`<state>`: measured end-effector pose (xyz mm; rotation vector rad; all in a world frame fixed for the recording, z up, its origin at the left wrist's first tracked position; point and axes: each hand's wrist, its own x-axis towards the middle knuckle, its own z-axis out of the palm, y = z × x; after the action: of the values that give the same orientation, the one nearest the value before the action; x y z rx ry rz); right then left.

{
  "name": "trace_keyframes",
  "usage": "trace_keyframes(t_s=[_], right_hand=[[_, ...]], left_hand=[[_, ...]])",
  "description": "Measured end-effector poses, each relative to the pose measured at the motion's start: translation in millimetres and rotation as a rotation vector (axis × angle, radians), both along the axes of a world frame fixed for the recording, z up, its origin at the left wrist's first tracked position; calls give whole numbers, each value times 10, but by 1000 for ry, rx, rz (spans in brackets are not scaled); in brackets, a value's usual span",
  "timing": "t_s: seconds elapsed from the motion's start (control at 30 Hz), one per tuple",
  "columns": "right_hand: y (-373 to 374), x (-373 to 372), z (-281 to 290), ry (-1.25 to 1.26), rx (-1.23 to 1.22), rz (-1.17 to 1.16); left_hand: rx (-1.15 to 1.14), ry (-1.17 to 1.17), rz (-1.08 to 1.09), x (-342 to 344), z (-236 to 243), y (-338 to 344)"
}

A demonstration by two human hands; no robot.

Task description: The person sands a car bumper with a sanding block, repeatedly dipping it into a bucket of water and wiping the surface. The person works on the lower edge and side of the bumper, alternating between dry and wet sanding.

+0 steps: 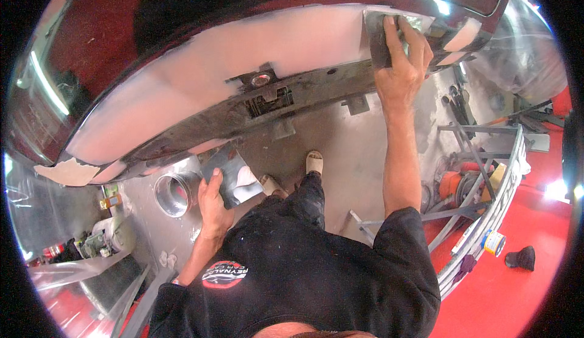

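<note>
A long curved band (243, 52) of chalky pale pink runs across the dark red car (91, 58), from low on the left to high on the right, with fuzzy edges. Below it, the left hand (214, 209) pinches a shiny grey sheet (228, 166) with a white patch. The right hand (404, 61) is clamped on a thin dark flat tool (378, 39), up against the band's right part. The black shirt (316, 265) has a round red badge (224, 282) with white letters, and a small tub (494, 243) far right has a blue and yellow label, too small to read
</note>
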<state>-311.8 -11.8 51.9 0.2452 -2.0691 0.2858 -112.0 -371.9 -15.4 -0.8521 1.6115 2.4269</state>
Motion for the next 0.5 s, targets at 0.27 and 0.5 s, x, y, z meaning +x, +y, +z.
trace_keyframes(t_s=[0.27, 0.5], right_hand=[[-41, 167, -994, 50, 53, -74], [-98, 467, -933, -26, -26, -28]], left_hand=[[-247, -31, -44, 19, -15, 0], [-164, -4, -27, -1, 57, 26]])
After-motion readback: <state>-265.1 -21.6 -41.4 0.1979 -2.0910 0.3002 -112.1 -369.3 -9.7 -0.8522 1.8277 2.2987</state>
